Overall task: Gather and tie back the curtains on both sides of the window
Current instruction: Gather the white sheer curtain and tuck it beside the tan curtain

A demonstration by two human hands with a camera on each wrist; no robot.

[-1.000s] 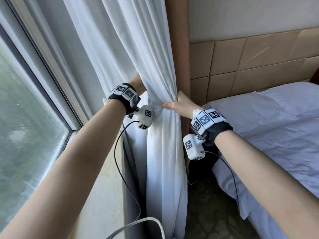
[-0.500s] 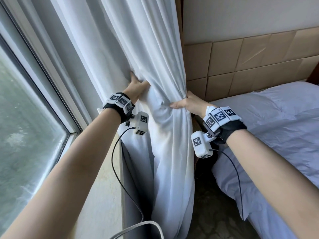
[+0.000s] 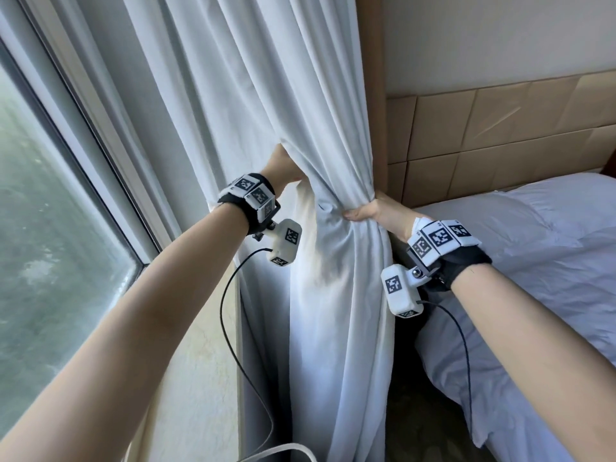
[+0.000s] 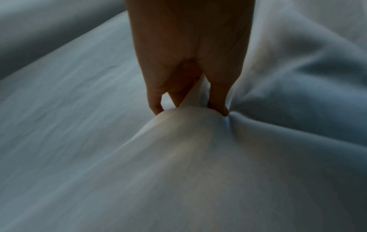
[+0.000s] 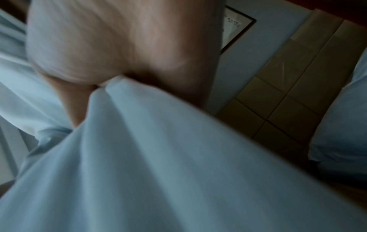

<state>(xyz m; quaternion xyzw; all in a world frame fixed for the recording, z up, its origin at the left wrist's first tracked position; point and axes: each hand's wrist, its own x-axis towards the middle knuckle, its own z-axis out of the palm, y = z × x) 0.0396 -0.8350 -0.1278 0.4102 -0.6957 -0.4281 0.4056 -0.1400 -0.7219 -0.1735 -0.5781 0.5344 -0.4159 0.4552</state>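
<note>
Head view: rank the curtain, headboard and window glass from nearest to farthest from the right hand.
1. Curtain: gripped by the right hand.
2. Headboard: just right of the hand, behind it.
3. Window glass: far left, beyond the left hand.

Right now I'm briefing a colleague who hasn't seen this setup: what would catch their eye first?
The white curtain, bunched at its middle between two bare hands: the right hand grips the gathered folds beside the tan headboard, and the left hand pinches a fold on the window side. Both wrists carry marker-covered cameras.
</note>
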